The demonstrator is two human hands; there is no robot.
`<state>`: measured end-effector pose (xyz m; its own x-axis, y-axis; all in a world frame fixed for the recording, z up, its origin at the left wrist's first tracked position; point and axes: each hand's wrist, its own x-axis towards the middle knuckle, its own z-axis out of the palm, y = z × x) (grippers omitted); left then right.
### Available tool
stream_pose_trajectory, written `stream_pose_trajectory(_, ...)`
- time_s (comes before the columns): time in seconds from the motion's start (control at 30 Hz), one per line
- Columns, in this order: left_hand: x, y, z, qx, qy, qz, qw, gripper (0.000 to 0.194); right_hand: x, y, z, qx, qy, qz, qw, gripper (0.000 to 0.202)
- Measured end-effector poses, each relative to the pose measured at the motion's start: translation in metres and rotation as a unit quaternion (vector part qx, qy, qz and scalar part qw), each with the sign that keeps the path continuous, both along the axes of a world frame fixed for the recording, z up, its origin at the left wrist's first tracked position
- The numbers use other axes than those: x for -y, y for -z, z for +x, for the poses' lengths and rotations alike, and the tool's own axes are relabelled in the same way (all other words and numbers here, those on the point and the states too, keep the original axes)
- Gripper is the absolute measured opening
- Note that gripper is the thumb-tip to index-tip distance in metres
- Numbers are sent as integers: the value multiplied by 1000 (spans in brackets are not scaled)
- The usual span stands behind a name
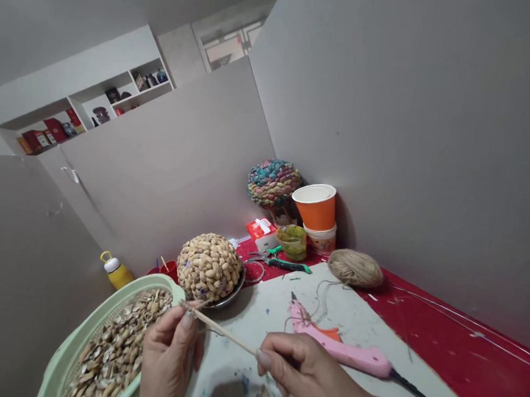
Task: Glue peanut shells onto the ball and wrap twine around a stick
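A thin pale stick [227, 333] spans the space between my two hands, over a paint-marked white board [257, 302]. My left hand [173, 344] pinches its far end, where some twine seems to be wound. The near end sits between the thumb and fingers of my right hand [297, 366]. Just beyond my left hand, a ball covered in peanut shells [209, 264] rests in a metal bowl [234, 296]. Right of the stick lies a pink glue gun [349, 352], with loose twine crossing its front part.
A green basket [62, 354] of shells [118, 340] stands at the left. Behind are green-handled pruners [287, 265], a stained cup [292, 243], orange paper cups [316, 212], a colourful shell-covered ball [273, 184], and a yellow bottle [119, 274]. A twine skein [355, 268] lies right.
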<state>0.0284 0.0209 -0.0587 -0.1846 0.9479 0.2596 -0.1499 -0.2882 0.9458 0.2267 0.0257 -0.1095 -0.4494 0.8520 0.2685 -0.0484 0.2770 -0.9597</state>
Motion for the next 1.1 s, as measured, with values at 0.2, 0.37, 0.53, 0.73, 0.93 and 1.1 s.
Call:
stream_pose_trajectory(0.2,0,6,-3,-30,-47,28,998,30,2,4,0,15,-19,4,1000,40)
stream_pose_trajectory(0.37,-4,9,-3,-54,-89,47,993,31,0,7,-2,12,29,40,999,24)
stream_pose_trajectory(0.53,-4,7,-1,-68,-100,57,991,37,2,4,-1,8,16,40,999,28)
stream_pose_trajectory(0.73,1,1,-2,-86,-57,71,992,37,7,-2,2,33,2,72,997,34)
stream_pose_trajectory(0.93,2,2,-4,-96,-15,71,993,33,4,2,1,44,-17,68,997,40)
stream_pose_trajectory(1.1,-2,6,-9,-97,-12,46,994,34,-2,11,0,40,47,71,996,23)
